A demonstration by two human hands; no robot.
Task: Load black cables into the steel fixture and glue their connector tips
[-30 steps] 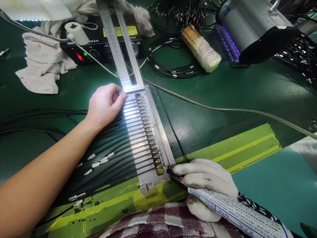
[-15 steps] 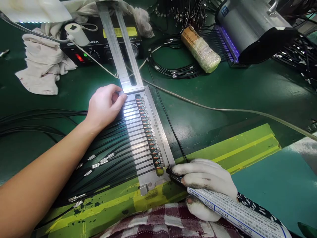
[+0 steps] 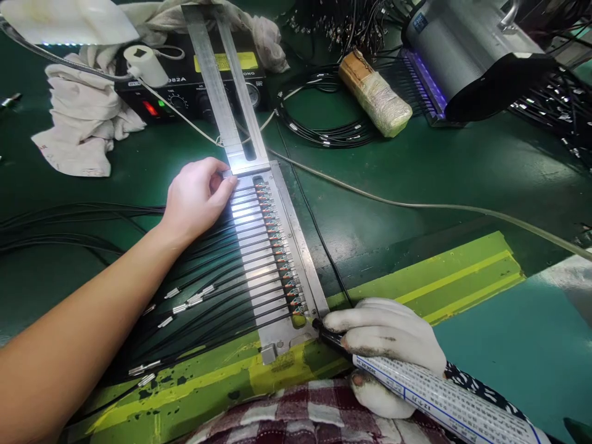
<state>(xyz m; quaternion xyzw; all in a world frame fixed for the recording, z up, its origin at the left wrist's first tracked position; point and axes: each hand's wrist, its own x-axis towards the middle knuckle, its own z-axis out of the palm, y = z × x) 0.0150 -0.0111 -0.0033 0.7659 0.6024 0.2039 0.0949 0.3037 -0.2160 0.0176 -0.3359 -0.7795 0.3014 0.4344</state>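
A flat metal jig (image 3: pixel 261 277) lies lengthways before me, with a row of black cables (image 3: pixel 259 251) laid across it. Their stripped ends, with small orange and green wires and metal connectors (image 3: pixel 282 251), line up over a slot. My bare left hand (image 3: pixel 197 194) pinches the jig's upper left edge between thumb and fingers. In a stained white glove, my right hand (image 3: pixel 388 345) is closed round a labelled dispensing syringe (image 3: pixel 444 394) with a black front end. Its tip points at the connector nearest me, at the slot's lower end; contact cannot be made out.
A slotted metal bar (image 3: pixel 208 80) extends beyond the jig, in front of a black dispenser box (image 3: pixel 185 102). A lamp (image 3: pixel 65 21) hangs upper left. A wrapped block (image 3: pixel 375 92) rests by coiled cable (image 3: pixel 324 132). A grey purple-lit lamp unit (image 3: pixel 467 55) stands right. A thin hose (image 3: pixel 393 202) crosses the table.
My right hand and the syringe have shifted very slightly right and down. My left hand keeps its hold on the jig, and the cables look unchanged.
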